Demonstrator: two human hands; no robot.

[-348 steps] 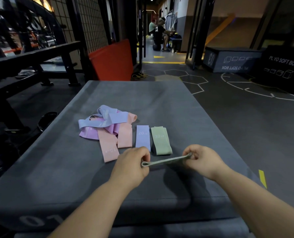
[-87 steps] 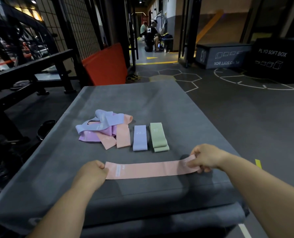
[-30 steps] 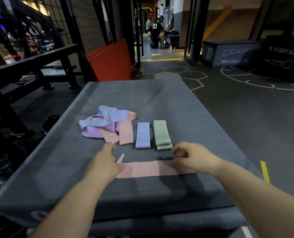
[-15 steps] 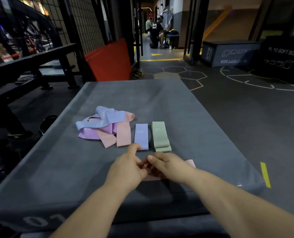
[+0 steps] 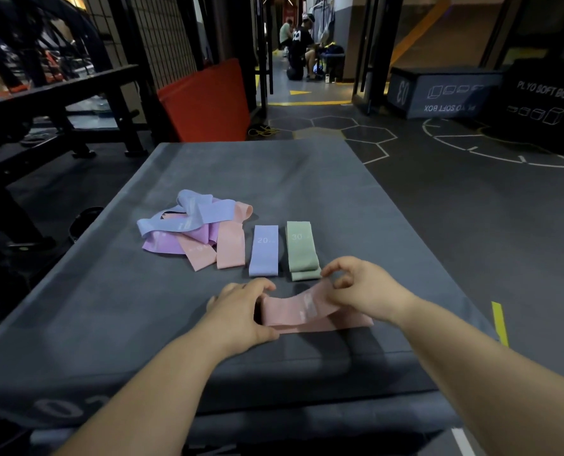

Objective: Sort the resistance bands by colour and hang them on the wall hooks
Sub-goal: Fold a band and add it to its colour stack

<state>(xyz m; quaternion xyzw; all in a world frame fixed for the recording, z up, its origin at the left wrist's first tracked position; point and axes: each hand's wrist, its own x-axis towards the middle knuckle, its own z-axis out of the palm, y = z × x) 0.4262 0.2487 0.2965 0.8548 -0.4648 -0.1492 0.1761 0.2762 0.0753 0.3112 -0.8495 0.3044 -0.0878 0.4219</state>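
A pink resistance band lies folded over itself near the front of the grey soft box. My left hand holds down its left fold with curled fingers. My right hand pinches the upper layer and lifts it a little. Behind the hands lie a folded blue band marked 20 and folded green bands marked 30. Further left sits a loose pile of blue, purple and pink bands. No wall hooks are in view.
A dark rack and wire grid stand at the left. A red mat leans behind the box. Two plyo soft boxes stand at the far right. People sit in the corridor far behind.
The pink band was stretched flat between both hands, then its ends were brought together. Now the hands have drawn apart a little, with the band doubled over and its upper layer raised by my right hand.
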